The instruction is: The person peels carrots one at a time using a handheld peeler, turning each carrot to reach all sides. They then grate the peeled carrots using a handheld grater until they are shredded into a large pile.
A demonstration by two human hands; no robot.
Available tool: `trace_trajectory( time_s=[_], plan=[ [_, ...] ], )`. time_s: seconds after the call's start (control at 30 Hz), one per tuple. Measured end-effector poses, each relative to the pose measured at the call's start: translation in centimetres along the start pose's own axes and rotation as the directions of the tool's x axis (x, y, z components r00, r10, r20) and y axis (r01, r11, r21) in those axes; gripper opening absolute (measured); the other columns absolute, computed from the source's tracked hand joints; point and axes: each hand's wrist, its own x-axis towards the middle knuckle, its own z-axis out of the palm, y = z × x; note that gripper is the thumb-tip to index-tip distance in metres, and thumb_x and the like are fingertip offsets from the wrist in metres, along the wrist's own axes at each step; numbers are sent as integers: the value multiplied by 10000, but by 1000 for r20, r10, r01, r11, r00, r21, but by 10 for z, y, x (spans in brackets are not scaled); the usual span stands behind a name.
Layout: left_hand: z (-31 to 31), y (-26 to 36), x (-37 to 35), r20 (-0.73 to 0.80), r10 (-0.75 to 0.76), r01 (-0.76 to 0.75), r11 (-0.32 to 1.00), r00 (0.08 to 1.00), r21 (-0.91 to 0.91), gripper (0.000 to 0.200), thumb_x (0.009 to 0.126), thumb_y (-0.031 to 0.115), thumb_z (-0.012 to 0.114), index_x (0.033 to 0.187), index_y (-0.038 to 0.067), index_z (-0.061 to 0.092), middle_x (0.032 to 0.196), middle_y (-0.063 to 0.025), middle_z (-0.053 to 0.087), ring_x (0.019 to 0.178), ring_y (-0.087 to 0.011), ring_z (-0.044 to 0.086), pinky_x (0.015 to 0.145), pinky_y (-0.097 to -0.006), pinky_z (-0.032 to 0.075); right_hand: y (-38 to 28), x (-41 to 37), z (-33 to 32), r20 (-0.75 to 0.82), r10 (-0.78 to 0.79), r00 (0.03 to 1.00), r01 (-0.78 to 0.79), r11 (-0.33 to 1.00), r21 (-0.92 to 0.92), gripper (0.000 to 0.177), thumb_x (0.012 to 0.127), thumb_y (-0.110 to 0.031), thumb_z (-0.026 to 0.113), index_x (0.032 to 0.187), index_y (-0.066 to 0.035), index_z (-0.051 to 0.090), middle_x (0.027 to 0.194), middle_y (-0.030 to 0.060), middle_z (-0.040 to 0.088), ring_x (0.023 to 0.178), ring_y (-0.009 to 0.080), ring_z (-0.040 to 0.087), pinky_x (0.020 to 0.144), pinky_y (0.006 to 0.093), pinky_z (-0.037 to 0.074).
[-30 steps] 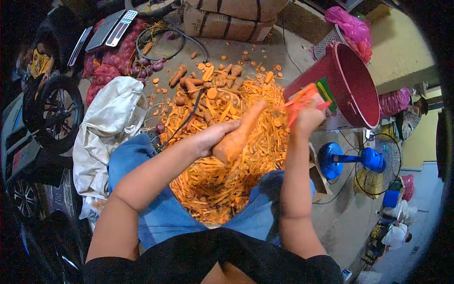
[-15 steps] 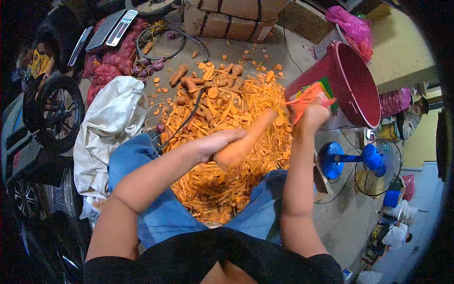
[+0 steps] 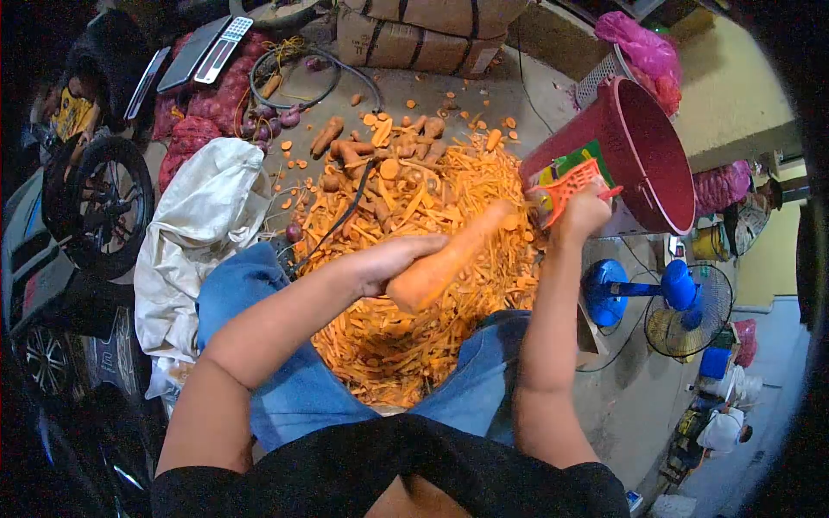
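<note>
Head view: the left hand [image 3: 393, 262] grips a carrot [image 3: 453, 262] above the peelings [image 3: 367, 337]; the right hand [image 3: 588, 212] clasps an orange peeler [image 3: 579, 180]. Should the carrot twist under a loose hold, a stroke could nick the left hand.

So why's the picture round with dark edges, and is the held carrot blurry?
Head view: black corners and curved surroundings, probably a very wide lens; head view: the carrot smears at its far tip, likely from motion; head view: the orange tool looks clearer.
</note>
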Motion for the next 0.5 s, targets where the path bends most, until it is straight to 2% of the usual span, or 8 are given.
trace_trajectory(
  time_s=[0.07, 0.13, 0.2, 0.27, 0.3, 0.33, 0.47, 0.5],
  plan=[
    [-15, -6, 17, -43, 7, -9, 998, 999, -68, 311, 825, 264, 345, 1015, 47, 462, 942, -47, 525, 745, -110, 533, 639, -243, 444, -40, -38, 6, 272, -30, 962, -36, 971, 237, 150, 802, -118, 400, 688, -40, 458, 650, 18, 490, 571, 111, 454, 531, 261, 385],
    [-15, -5, 21, -86, 8, -19, 991, 996, -130, 310, 824, 270, 345, 1010, 53, 462, 913, -47, 536, 734, -109, 537, 624, -242, 449, -87, -95, 12, 473, -169, 865, 88, 978, 187, 166, 811, -155, 411, 723, -21, 452, 669, 13, 447, 634, 82, 409, 594, 234, 357],
    [-5, 3, 17, -159, -2, -28, 982, 987, -188, 296, 834, 264, 311, 957, 49, 475, 849, -51, 545, 677, -112, 529, 623, -243, 437, -88, -125, 13, 528, -171, 832, 143, 985, 94, 193, 812, -172, 415, 728, -1, 445, 671, 27, 451, 631, 89, 412, 583, 234, 358],
    [-5, -1, 18, -98, 97, -115, 975, 990, -190, 289, 833, 253, 319, 962, 44, 472, 832, -47, 549, 646, -112, 532, 588, -243, 443, -79, -128, 15, 522, -170, 836, 175, 984, 39, 185, 807, -162, 419, 731, 4, 446, 659, 37, 454, 624, 100, 419, 577, 240, 361],
    [-2, 0, 14, -105, 73, -84, 991, 992, -105, 285, 833, 247, 325, 966, 41, 471, 834, -46, 548, 653, -112, 533, 584, -241, 442, -74, -109, 18, 463, -133, 876, 157, 988, -13, 197, 808, -170, 409, 727, 4, 454, 644, 45, 455, 619, 110, 425, 573, 248, 368],
    [1, 0, 12, -113, 51, -54, 998, 992, -19, 282, 832, 241, 331, 971, 38, 469, 835, -44, 547, 660, -111, 534, 581, -240, 442, -51, -81, 22, 333, -264, 905, 312, 945, -98, 199, 805, -159, 394, 704, 2, 454, 627, 49, 454, 592, 125, 430, 554, 253, 370],
    [2, -7, 13, -133, 173, -171, 985, 976, 23, 283, 831, 254, 342, 982, 44, 457, 810, -41, 541, 631, -112, 526, 562, -245, 439, 3, -1, 6, -44, -124, 991, 109, 963, -246, 168, 788, -114, 387, 668, -10, 439, 627, 21, 454, 527, 115, 413, 489, 263, 351],
    [-1, -6, 13, -131, 174, -172, 985, 976, 26, 283, 831, 254, 342, 982, 44, 457, 810, -41, 541, 631, -112, 526, 562, -245, 439, -4, -3, 7, -47, -125, 991, 110, 963, -245, 168, 788, -114, 387, 668, -10, 439, 627, 21, 454, 527, 115, 413, 489, 263, 351]
  ],
)
